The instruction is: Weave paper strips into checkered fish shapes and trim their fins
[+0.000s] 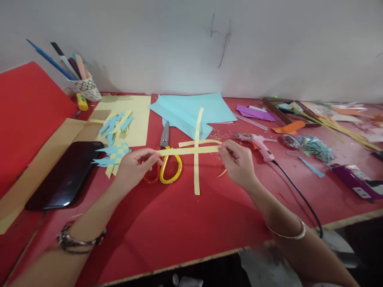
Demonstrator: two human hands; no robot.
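Observation:
My left hand pinches the left end of a pale yellow paper strip. At its other end, my right hand pinches it too, so it is stretched level between them. A second yellow strip runs crosswise to it, forming a cross; which one lies on top is hard to tell. Just behind, another yellow strip curves toward my right hand. Scissors with red and yellow handles lie beside my left hand. A woven blue and yellow paper piece sits left of that hand.
A black phone lies at left, below a pen cup. Blue paper sheets are at the back. On the right are a pink glue gun with its cord, a brown tray and a purple power strip.

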